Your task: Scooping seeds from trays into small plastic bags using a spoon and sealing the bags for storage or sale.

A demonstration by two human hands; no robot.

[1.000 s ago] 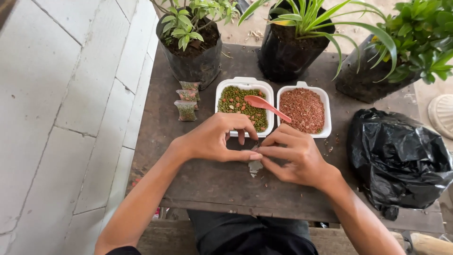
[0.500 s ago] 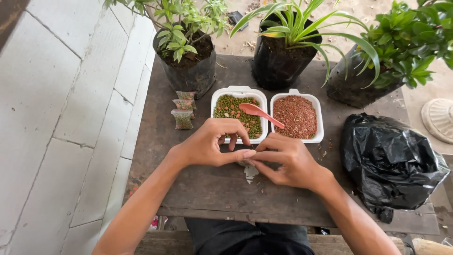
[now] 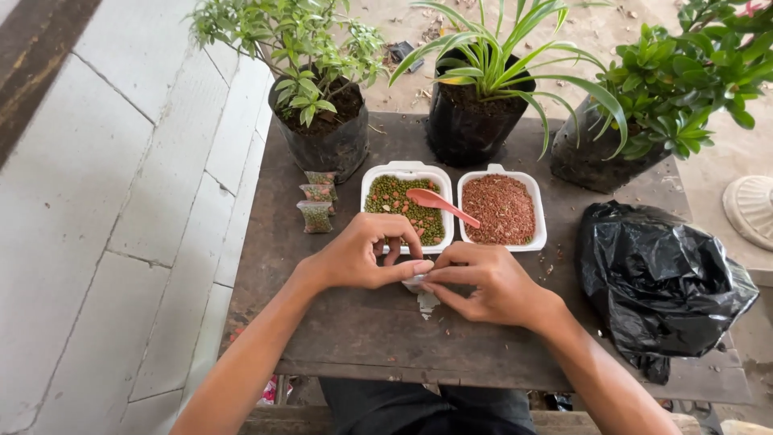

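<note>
Over a dark wooden table (image 3: 346, 338), my left hand (image 3: 366, 254) and my right hand (image 3: 483, 282) meet and pinch a small clear plastic bag (image 3: 422, 292) between their fingertips. Most of the bag is hidden by my fingers. Just beyond my hands stand two white foam trays: the left tray (image 3: 407, 171) holds green and brown pellets, the right tray (image 3: 503, 177) reddish-brown granules. A pink plastic spoon (image 3: 439, 205) lies across the left tray, its handle pointing at the right one.
Three small filled bags (image 3: 316, 201) lie in a row left of the trays. Three potted plants in black bags (image 3: 326, 137) line the table's far edge. A crumpled black plastic bag (image 3: 660, 278) sits at the right. Pale paving lies to the left.
My hands stay together on the small bag, with the fingers shifting slightly. The camera has tilted, so the table sits lower in view.
</note>
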